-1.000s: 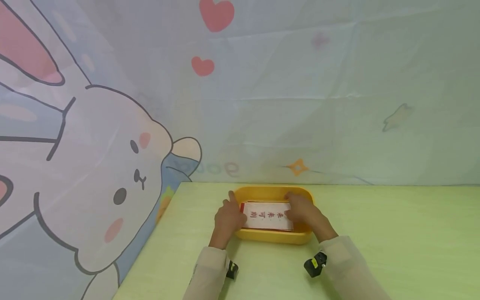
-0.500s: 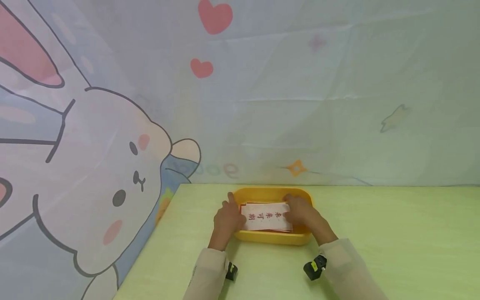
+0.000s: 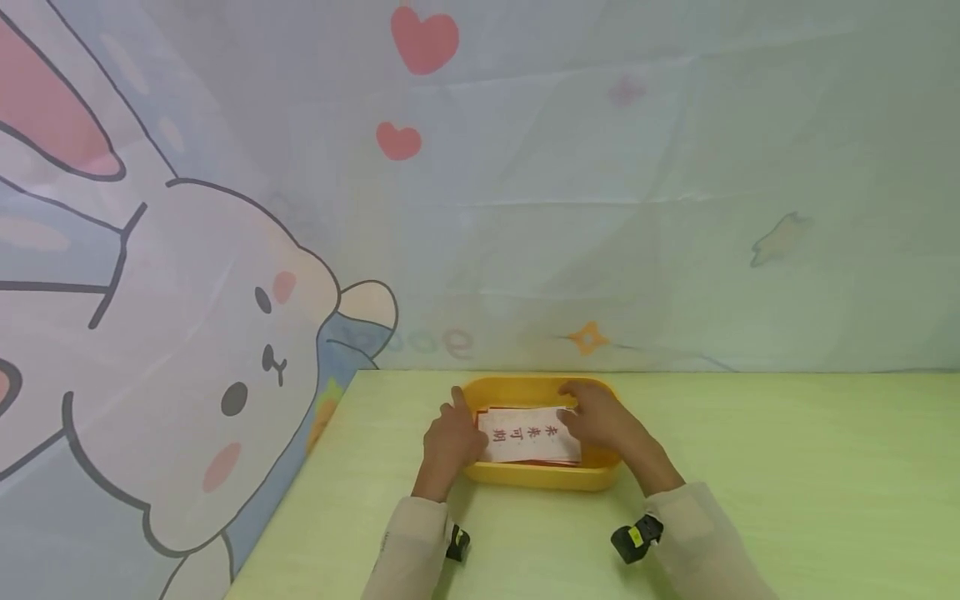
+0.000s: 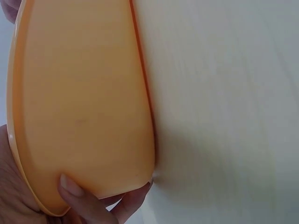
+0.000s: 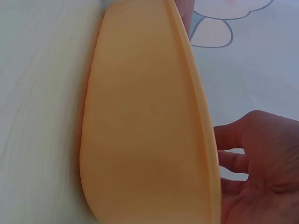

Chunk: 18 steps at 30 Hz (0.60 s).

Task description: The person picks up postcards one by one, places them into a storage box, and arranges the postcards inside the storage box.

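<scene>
A yellow plastic tray (image 3: 540,477) with rounded corners stands on the table. In it lies a stack of white cards (image 3: 528,437) with red Chinese characters, and red edges show beneath the top card. My left hand (image 3: 452,437) holds the tray's left end; in the left wrist view its fingers (image 4: 86,205) wrap round the outside of the wall. My right hand (image 3: 600,417) reaches over the right end, its fingers spread and bent at the cards' right edge. The right wrist view has those fingers (image 5: 233,161) partly hidden behind the tray wall.
The pale green table (image 3: 787,475) extends to both sides. Directly behind the tray hangs a cloth backdrop (image 3: 562,208) with a rabbit and hearts. A small black camera (image 3: 637,537) sits on the right wrist.
My right hand has shifted slightly left over the cards, its fingers spread a little wider. My left hand stays on the tray's end. The head view has drifted slightly.
</scene>
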Each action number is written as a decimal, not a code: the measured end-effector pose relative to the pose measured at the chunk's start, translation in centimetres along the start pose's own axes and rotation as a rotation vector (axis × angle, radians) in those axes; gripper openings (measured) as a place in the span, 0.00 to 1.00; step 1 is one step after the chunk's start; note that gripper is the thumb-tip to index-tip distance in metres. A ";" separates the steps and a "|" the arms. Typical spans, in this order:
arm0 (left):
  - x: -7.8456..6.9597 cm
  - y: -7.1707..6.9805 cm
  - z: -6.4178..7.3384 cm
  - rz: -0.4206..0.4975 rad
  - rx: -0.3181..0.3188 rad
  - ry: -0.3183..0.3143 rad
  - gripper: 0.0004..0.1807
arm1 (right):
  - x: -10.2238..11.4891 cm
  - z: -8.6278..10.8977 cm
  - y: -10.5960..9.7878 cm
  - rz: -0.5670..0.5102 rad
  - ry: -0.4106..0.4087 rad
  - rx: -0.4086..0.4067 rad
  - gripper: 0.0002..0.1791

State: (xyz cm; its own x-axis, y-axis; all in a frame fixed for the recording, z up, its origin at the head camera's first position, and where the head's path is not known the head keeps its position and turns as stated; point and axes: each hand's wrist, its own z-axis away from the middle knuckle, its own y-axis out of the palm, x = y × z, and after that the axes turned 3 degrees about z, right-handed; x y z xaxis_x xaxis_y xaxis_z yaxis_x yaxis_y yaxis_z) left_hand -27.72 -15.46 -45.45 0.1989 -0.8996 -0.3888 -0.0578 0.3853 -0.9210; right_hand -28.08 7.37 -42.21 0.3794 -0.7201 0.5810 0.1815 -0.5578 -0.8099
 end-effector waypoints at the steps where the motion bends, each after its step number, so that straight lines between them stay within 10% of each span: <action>1: 0.0 -0.1 0.0 0.002 0.002 0.001 0.46 | -0.1 0.1 -0.1 -0.022 -0.005 -0.009 0.22; 18: 2.6 -0.6 -0.9 -0.030 -0.043 0.070 0.37 | -3.3 2.0 -3.2 -0.068 0.011 -0.212 0.27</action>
State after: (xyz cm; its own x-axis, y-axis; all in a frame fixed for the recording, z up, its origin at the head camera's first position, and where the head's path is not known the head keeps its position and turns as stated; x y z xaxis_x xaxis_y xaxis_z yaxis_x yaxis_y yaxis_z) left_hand -28.05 -18.21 -45.90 0.1323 -0.9232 -0.3608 -0.0955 0.3504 -0.9317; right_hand -28.08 12.36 -41.71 0.3627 -0.6815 0.6357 0.0114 -0.6788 -0.7342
